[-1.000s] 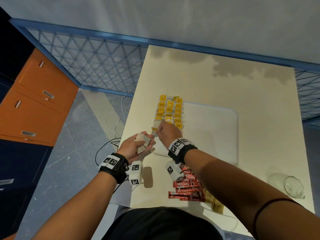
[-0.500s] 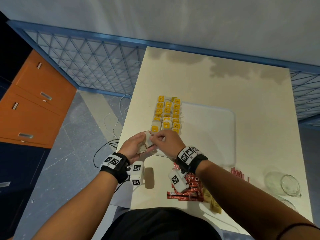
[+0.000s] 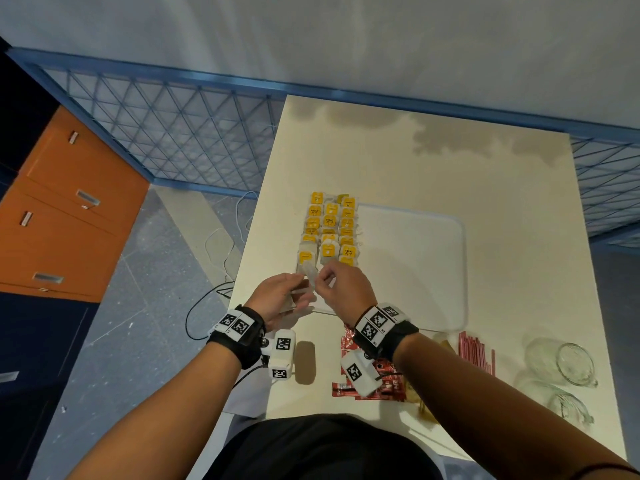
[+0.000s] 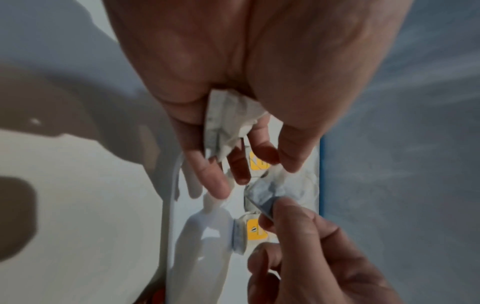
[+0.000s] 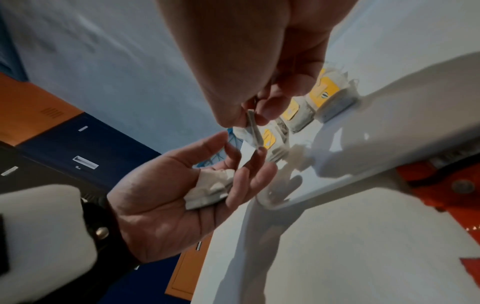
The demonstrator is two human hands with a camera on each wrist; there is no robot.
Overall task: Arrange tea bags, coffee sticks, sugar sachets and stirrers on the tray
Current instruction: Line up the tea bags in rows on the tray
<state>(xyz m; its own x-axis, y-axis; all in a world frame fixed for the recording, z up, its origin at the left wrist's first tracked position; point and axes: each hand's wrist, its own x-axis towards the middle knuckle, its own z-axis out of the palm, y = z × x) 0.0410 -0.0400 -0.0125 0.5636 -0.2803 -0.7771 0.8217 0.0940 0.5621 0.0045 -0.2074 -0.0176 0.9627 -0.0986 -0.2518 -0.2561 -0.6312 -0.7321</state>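
**Tea bags part-laid on tray; coffee, sugar and stirrers outstanding**

Hands. Right hand (image 3: 341,287): thumb and forefinger pinch a single tea bag (image 5: 250,131) by its edge, held in the air just above the near left corner of the tray (image 3: 415,265). Left hand (image 3: 277,299): palm up, fingers loosely curled round a small bundle of spare tea bags (image 5: 211,189), just beside the right hand.

Progress, as judged. Done: rows of tea bags with yellow tags (image 3: 330,226) fill the left strip of the tray in three columns. In hand: the next bag, which looks bound for the near end of those rows. Left to do: the bundle in the left hand; red coffee sticks (image 3: 388,386), lying on the surface near the person, partly hidden by the right wrist; brownish sachets (image 3: 424,407), likely sugar, beside them; dark red stirrers (image 3: 476,351) just off the tray's near right corner. The right part of the tray holds nothing. Roughly a quarter through.

Surface. Cream surface (image 3: 450,168), with shadow patches at the far end. Two clear glass cups (image 3: 571,365) at the near right edge.

Room. Pale wall; blue lattice railing (image 3: 180,133); orange drawer cabinets (image 3: 69,209) at left; grey floor with loose cables (image 3: 221,244).
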